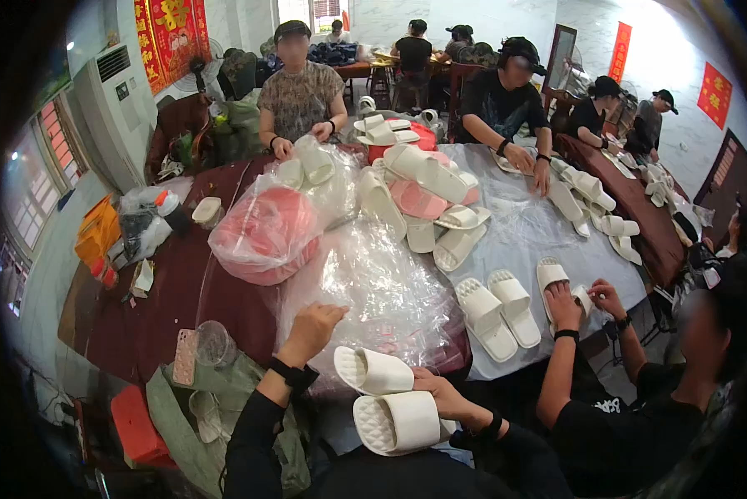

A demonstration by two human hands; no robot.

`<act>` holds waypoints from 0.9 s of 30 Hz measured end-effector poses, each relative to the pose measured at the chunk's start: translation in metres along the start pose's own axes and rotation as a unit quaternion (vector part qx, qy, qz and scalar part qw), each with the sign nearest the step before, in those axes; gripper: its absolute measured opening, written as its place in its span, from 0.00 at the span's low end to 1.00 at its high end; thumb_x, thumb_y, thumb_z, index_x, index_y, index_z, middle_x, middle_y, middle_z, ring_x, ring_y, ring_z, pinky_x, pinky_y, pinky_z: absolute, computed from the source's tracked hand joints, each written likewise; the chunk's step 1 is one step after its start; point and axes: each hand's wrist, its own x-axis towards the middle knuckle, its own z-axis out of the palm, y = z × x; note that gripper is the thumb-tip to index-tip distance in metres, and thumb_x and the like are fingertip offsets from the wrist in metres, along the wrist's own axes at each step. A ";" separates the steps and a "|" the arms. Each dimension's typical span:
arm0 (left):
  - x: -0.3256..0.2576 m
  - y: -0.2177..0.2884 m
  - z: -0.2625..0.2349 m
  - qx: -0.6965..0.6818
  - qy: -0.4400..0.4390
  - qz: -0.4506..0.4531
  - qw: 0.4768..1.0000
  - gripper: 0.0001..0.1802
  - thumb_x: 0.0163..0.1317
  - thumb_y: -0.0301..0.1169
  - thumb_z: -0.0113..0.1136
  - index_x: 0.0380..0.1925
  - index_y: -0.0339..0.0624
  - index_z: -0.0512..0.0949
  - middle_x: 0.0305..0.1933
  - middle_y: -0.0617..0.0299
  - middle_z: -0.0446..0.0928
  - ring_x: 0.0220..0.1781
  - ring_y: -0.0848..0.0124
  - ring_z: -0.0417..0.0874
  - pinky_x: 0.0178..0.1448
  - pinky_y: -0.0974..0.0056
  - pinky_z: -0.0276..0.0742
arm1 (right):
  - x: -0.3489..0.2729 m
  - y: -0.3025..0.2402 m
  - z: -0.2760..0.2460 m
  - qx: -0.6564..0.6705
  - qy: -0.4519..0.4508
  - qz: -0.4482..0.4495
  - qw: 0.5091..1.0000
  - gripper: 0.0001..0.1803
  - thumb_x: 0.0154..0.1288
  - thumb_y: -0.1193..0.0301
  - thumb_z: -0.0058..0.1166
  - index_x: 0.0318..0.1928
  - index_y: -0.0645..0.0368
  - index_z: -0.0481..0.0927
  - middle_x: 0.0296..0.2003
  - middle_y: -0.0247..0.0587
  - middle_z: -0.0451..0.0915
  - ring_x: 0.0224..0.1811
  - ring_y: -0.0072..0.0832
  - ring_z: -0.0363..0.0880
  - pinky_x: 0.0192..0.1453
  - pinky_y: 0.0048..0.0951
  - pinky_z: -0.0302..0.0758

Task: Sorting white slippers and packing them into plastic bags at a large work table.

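My right hand (442,394) is closed around a pair of white slides (405,422) in front of my body; their quilted insoles face up and the toes point toward the right. Over the near edge of a pile of clear plastic bags (373,291) is my left hand (311,331), its fingers stretched to the right with nothing visible in them. Whether its fingertips touch the plastic cannot be made out. Both wrists wear black bands.
Beyond the bags sit a bagged pink bundle (265,224) and a heap of white and pink slides (423,175). A finished-looking pair of white slides (498,312) lies to the right, beside a co-worker's hands (565,306). A phone (185,358) and a clear tub (215,343) stand left.
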 end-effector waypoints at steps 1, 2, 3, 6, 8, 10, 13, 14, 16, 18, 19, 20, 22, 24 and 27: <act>-0.004 -0.008 0.001 -0.035 0.010 0.011 0.999 0.15 0.54 0.26 0.52 0.41 0.48 0.80 0.31 0.60 0.80 0.34 0.61 0.78 0.39 0.58 0.73 | 0.005 0.000 0.003 -0.041 0.002 -0.007 0.999 0.20 0.55 0.66 0.57 0.49 0.53 0.79 0.53 0.41 0.75 0.59 0.39 0.67 0.65 0.38 0.57; -0.001 -0.007 0.000 -0.033 0.004 0.022 0.999 0.15 0.54 0.26 0.51 0.42 0.49 0.80 0.31 0.60 0.80 0.34 0.61 0.78 0.40 0.58 0.74 | 0.008 0.001 0.004 -0.083 0.003 -0.015 0.996 0.19 0.54 0.65 0.57 0.48 0.54 0.80 0.52 0.42 0.75 0.58 0.40 0.67 0.64 0.39 0.57; 0.002 -0.004 0.001 -0.027 -0.001 0.030 0.999 0.16 0.55 0.26 0.51 0.43 0.49 0.80 0.32 0.60 0.80 0.33 0.61 0.78 0.41 0.59 0.74 | 0.003 0.015 0.000 -0.113 -0.013 -0.013 0.993 0.18 0.52 0.64 0.57 0.45 0.54 0.80 0.52 0.42 0.75 0.57 0.41 0.68 0.64 0.41 0.58; 0.013 0.013 0.004 0.000 -0.048 0.014 0.999 0.18 0.55 0.27 0.50 0.47 0.50 0.79 0.29 0.58 0.77 0.34 0.63 0.78 0.41 0.60 0.74 | 0.006 0.002 -0.002 -0.249 0.020 -0.066 0.966 0.19 0.49 0.64 0.58 0.44 0.52 0.81 0.49 0.41 0.78 0.56 0.42 0.71 0.61 0.42 0.61; 0.012 0.008 0.020 0.036 0.011 0.074 0.997 0.24 0.56 0.27 0.49 0.56 0.55 0.73 0.30 0.60 0.74 0.33 0.64 0.77 0.38 0.61 0.75 | 0.012 -0.010 0.000 -0.317 0.032 -0.108 0.942 0.19 0.45 0.66 0.59 0.43 0.55 0.81 0.47 0.43 0.79 0.54 0.44 0.73 0.58 0.43 0.66; 0.018 0.018 0.011 0.001 -0.025 0.068 0.997 0.26 0.57 0.27 0.48 0.57 0.59 0.72 0.32 0.59 0.73 0.36 0.61 0.76 0.41 0.61 0.75 | 0.006 0.009 0.003 -0.350 0.055 -0.123 0.927 0.20 0.41 0.67 0.59 0.39 0.59 0.80 0.44 0.45 0.80 0.53 0.47 0.73 0.57 0.45 0.66; 0.008 0.030 -0.003 0.014 -0.066 0.007 0.998 0.25 0.58 0.28 0.49 0.57 0.58 0.72 0.34 0.58 0.73 0.37 0.60 0.76 0.41 0.60 0.75 | 0.007 -0.004 0.017 -0.366 0.057 -0.094 0.924 0.20 0.46 0.71 0.58 0.44 0.58 0.80 0.46 0.45 0.79 0.55 0.48 0.71 0.58 0.44 0.64; 0.006 0.031 -0.007 0.018 -0.072 0.004 0.997 0.25 0.58 0.29 0.49 0.57 0.57 0.72 0.35 0.57 0.72 0.37 0.60 0.76 0.41 0.60 0.75 | 0.008 0.006 0.018 -0.408 0.077 -0.104 0.904 0.21 0.45 0.69 0.58 0.44 0.60 0.80 0.47 0.46 0.78 0.55 0.50 0.70 0.58 0.46 0.64; 0.003 0.035 -0.011 0.029 -0.076 -0.012 0.997 0.25 0.58 0.30 0.49 0.57 0.57 0.72 0.35 0.57 0.72 0.37 0.60 0.76 0.42 0.60 0.75 | 0.004 0.014 0.018 -0.442 0.088 -0.123 0.884 0.22 0.44 0.68 0.59 0.44 0.61 0.79 0.47 0.47 0.78 0.54 0.51 0.70 0.58 0.48 0.64; 0.010 0.044 0.001 -0.017 -0.066 0.033 0.997 0.25 0.58 0.31 0.49 0.58 0.56 0.72 0.35 0.56 0.72 0.37 0.60 0.75 0.42 0.60 0.75 | -0.009 0.016 0.012 -0.463 0.087 -0.089 0.877 0.17 0.64 0.68 0.46 0.51 0.62 0.76 0.52 0.55 0.73 0.60 0.52 0.64 0.63 0.51 0.60; 0.018 0.054 0.004 -0.083 -0.080 0.036 0.993 0.23 0.58 0.32 0.48 0.56 0.51 0.73 0.34 0.55 0.72 0.37 0.60 0.75 0.41 0.58 0.74 | -0.010 0.018 0.002 -0.570 0.013 -0.084 0.817 0.38 0.59 0.65 0.55 0.66 0.57 0.53 0.63 0.50 0.62 0.62 0.53 0.63 0.65 0.51 0.61; 0.020 0.058 0.006 -0.086 -0.082 0.042 0.992 0.23 0.58 0.32 0.48 0.56 0.51 0.73 0.34 0.55 0.72 0.37 0.60 0.75 0.41 0.58 0.74 | -0.010 0.022 0.004 -0.572 0.018 -0.078 0.816 0.38 0.59 0.65 0.55 0.66 0.57 0.53 0.63 0.50 0.62 0.62 0.53 0.63 0.65 0.51 0.61; 0.022 0.071 0.015 -0.034 -0.019 0.044 0.998 0.21 0.58 0.33 0.48 0.53 0.47 0.74 0.33 0.54 0.72 0.37 0.60 0.76 0.40 0.56 0.72 | 0.004 -0.018 0.021 -0.474 0.172 -0.098 0.858 0.25 0.41 0.64 0.59 0.43 0.62 0.79 0.46 0.49 0.78 0.54 0.54 0.70 0.58 0.51 0.63; 0.022 0.079 0.001 0.018 -0.063 -0.022 0.998 0.19 0.57 0.36 0.49 0.48 0.44 0.76 0.36 0.55 0.74 0.41 0.60 0.75 0.44 0.55 0.71 | 0.001 0.015 0.011 -0.472 0.153 -0.102 0.862 0.27 0.37 0.63 0.59 0.42 0.63 0.79 0.43 0.50 0.78 0.52 0.54 0.70 0.56 0.51 0.64; 0.013 0.077 0.009 0.002 -0.011 0.023 1.000 0.23 0.55 0.32 0.51 0.52 0.39 0.73 0.58 0.45 0.70 0.59 0.51 0.71 0.59 0.54 0.66 | 0.005 0.009 0.014 -0.460 0.175 -0.075 0.867 0.18 0.40 0.70 0.54 0.36 0.64 0.79 0.39 0.47 0.79 0.52 0.50 0.71 0.55 0.51 0.65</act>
